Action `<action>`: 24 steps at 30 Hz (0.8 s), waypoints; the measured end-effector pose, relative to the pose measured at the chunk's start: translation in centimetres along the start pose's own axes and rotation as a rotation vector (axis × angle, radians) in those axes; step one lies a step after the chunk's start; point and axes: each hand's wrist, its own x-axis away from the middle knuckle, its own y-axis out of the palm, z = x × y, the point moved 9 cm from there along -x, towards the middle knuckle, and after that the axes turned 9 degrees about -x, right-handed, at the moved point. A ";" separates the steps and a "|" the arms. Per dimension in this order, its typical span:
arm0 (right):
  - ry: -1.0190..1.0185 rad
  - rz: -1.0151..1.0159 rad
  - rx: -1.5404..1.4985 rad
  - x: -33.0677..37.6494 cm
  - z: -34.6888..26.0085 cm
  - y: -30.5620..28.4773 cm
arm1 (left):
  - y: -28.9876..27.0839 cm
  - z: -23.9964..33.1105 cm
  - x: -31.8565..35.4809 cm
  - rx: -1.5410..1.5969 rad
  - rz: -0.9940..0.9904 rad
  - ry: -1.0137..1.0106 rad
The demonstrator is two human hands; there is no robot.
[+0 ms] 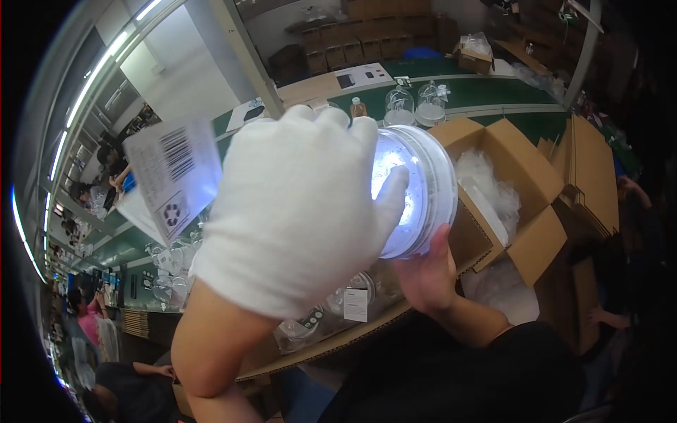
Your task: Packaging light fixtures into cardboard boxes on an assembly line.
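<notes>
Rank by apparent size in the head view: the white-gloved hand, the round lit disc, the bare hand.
1. Left hand, white-gloved; nearest the camera, so it looks inflated.
2. Round lit disc.
3. Right hand, bare, partly hidden behind the disc, so unsure.

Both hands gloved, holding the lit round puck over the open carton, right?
Not quite. In the head view only the left hand wears a white glove; the right hand is bare. Both do hold the lit round puck over the open carton.
</notes>
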 end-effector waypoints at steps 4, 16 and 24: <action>0.046 0.109 -0.076 0.0 1.2 -2.2 | 2.5 2.2 -0.8 -0.097 -0.053 -0.005; 0.202 0.171 -0.216 -0.1 1.3 -2.2 | 3.8 2.7 12.8 0.348 0.463 0.033; 0.344 0.111 -0.226 -0.5 3.1 -0.6 | 10.2 -17.1 11.9 1.086 0.292 -0.452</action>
